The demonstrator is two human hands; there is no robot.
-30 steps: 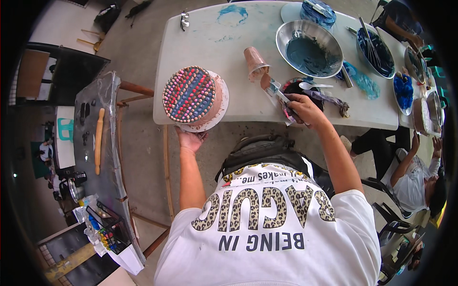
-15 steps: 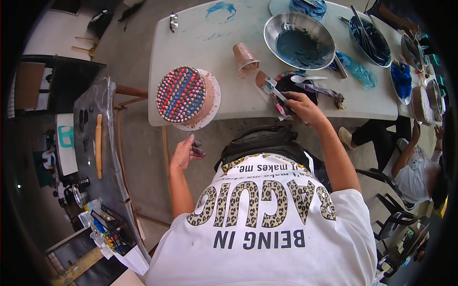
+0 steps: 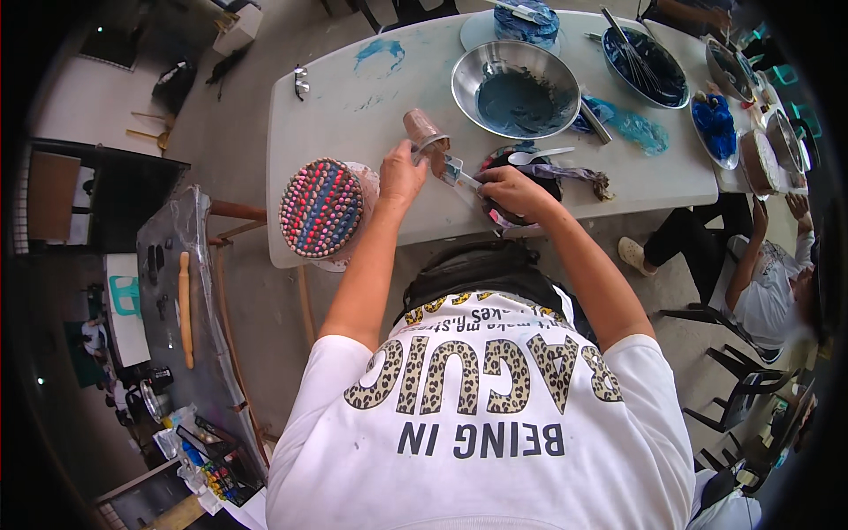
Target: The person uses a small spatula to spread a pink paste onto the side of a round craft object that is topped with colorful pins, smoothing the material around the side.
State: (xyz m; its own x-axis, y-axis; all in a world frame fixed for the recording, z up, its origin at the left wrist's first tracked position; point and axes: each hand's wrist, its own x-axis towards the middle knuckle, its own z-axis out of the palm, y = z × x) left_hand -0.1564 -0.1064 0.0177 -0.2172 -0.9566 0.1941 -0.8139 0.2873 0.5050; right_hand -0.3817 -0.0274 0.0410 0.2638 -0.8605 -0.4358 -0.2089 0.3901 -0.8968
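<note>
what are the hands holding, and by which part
The right hand holds the spatula by its handle. The left hand is at the cup, near its open end; whether it grips it cannot be told.

On my bench (image 3: 340,132), the cake (image 3: 320,209) stands left of frame centre, the cup (image 3: 420,124) right of it, the bowl (image 3: 564,87) at upper centre.
</note>
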